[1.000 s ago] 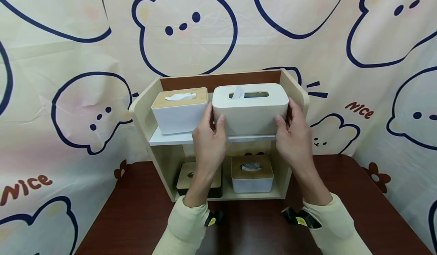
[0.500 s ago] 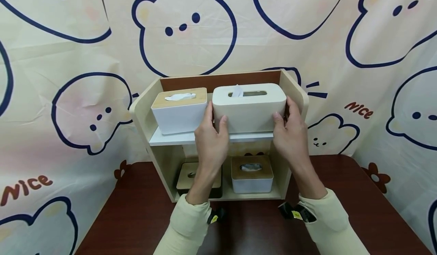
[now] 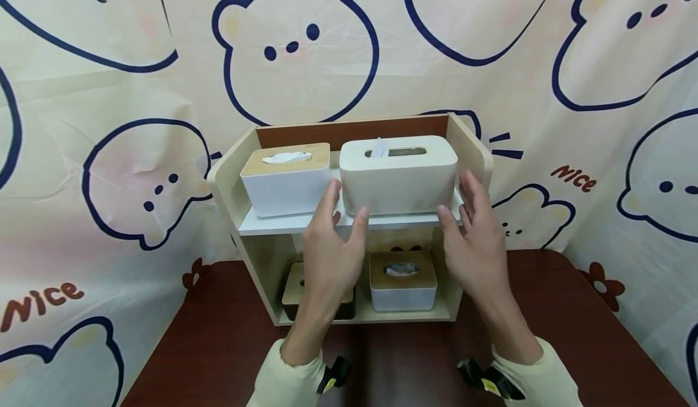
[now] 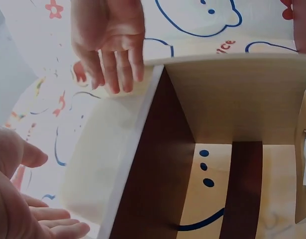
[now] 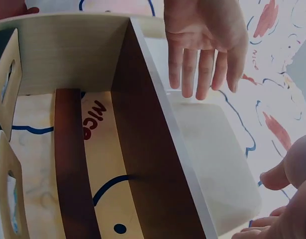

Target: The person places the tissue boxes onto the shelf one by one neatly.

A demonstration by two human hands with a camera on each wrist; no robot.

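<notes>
A cream tissue box with a slotted lid and a white tissue poking out stands on the right part of the upper shelf. My left hand is held just off its left front corner, fingers spread. On the other side, my right hand hovers near the right front corner, thumb and fingers apart. Neither hand holds anything. In the left wrist view the cream box shows between both hands. A white tissue box with a wood-look lid stands to its left, close to my left fingertips.
The small two-tier shelf unit stands on a dark red-brown table. Its lower tier bears a dark tissue box at left, partly hidden by my left arm, and a white, brown-lidded tissue box at right. A printed cloth hangs behind.
The cream box shifted slightly left between my hands, then stayed on the shelf. Both hands have let go of its sides and drawn back toward me, fingers spreading.
</notes>
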